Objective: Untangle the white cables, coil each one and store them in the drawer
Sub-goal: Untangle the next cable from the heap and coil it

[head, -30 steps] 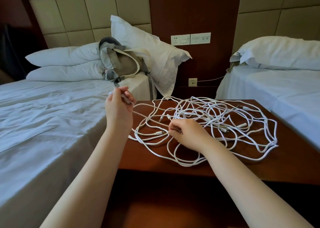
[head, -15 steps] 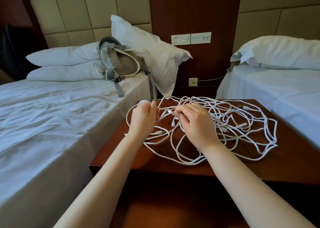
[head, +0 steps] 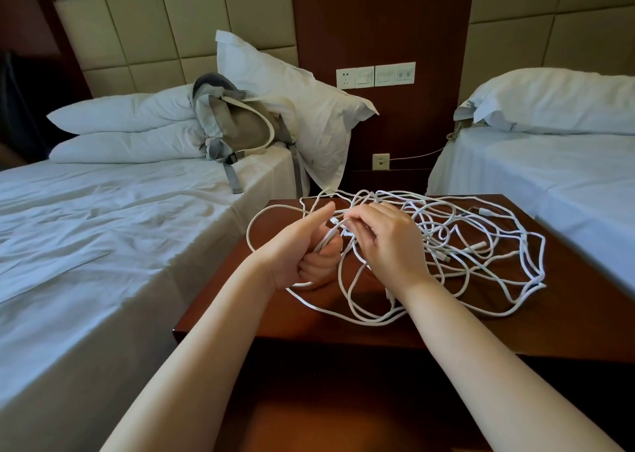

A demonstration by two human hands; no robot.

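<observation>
L hand (head: 296,253) fingers curled round strands of the white cables (head: 441,242), thumb out. R hand (head: 390,242) fingers pinch a strand just beside. Rest of tangle sprawls right of both, on bench (head: 567,317).

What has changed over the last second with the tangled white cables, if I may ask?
The left hand moved right from the bed's edge to the tangled white cables and now grips several strands, a loop trailing left. The right hand shifted up to meet it, pinching cable. The rest of the tangle on the brown wooden nightstand stayed put.
</observation>
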